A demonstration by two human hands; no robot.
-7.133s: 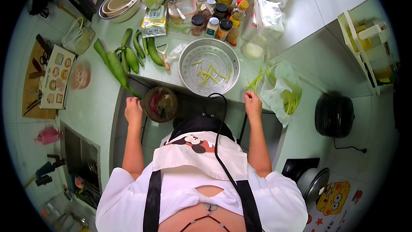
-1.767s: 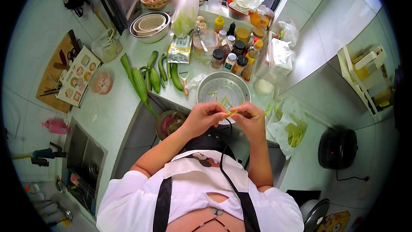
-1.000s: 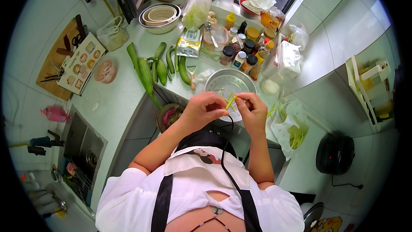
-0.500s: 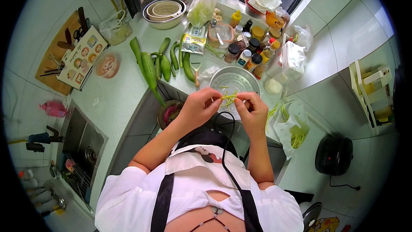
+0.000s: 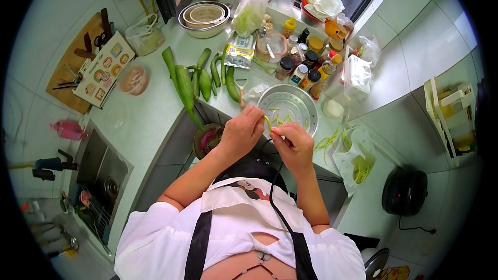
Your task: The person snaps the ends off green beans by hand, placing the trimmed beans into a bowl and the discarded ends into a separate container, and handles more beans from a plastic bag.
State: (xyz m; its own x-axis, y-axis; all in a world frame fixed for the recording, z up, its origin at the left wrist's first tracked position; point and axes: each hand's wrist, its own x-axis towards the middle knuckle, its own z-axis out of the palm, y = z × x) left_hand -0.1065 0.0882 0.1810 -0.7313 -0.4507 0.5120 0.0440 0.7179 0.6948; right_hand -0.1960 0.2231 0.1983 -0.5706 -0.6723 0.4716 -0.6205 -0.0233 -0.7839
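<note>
A thin yellow-green vegetable stalk [image 5: 267,123] is pinched between my two hands at the near-left rim of a perforated metal pan [image 5: 312,105]. My left hand [image 5: 243,130] has its fingers closed on the upper end. My right hand [image 5: 294,148], closed too, grips the lower end between thumb and fingertips. Several short stalk pieces [image 5: 280,120] lie scattered in the pan. To the right, a white plastic bag [image 5: 345,162] holds more long stalks [image 5: 361,169], with some loose ones [image 5: 327,142] beside it.
Green gourds [image 5: 184,88] and a peeler [image 5: 242,95] lie left of the pan. Behind it crowd seasoning jars [image 5: 298,74]. A bowl [image 5: 202,147] sits below the counter edge. The sink [image 5: 101,166] is at far left, a black cooker [image 5: 404,192] at right.
My right hand has moved left and nearer to me, closer to my left hand. The stalk has turned from lying crosswise to pointing toward me. The view has shifted slightly.
</note>
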